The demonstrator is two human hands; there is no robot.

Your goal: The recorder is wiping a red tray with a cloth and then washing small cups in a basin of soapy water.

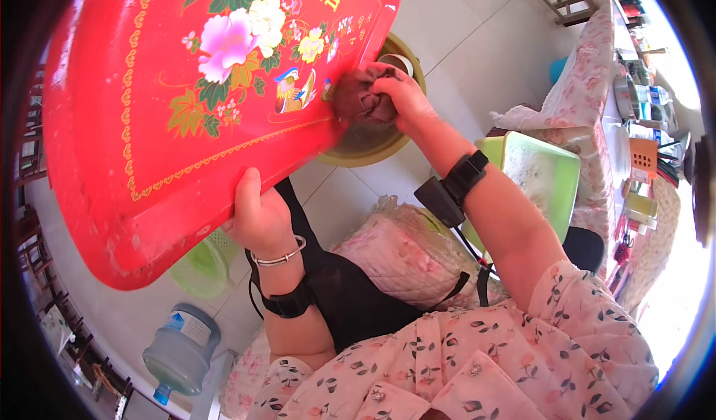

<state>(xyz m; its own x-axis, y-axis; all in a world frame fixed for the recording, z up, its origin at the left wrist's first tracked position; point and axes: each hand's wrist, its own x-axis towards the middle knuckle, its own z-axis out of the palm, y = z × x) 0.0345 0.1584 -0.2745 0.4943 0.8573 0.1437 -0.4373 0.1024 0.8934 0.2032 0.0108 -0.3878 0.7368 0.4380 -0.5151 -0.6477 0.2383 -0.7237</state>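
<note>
A large red tray (184, 168) with painted flowers and a duck is tilted up on the left. My left hand (263, 213) grips its lower rim, thumb on the face. Against the tray's right part, my right hand (400, 92) bunches a dark brown cloth (369, 98). Beneath the cloth and tray's edge stands a round yellow-brown basin (386, 154) with liquid inside; a white bowl (398, 63) shows at its far side. The tray hides part of the basin.
A green tub (568, 179) with suds stands right of my right forearm, beside a cloth-covered table (582, 106) holding dishes. A green basket (204, 266) lies under the tray. A large water bottle (184, 347) lies lower left. A wooden stool (559, 0) is at the top right.
</note>
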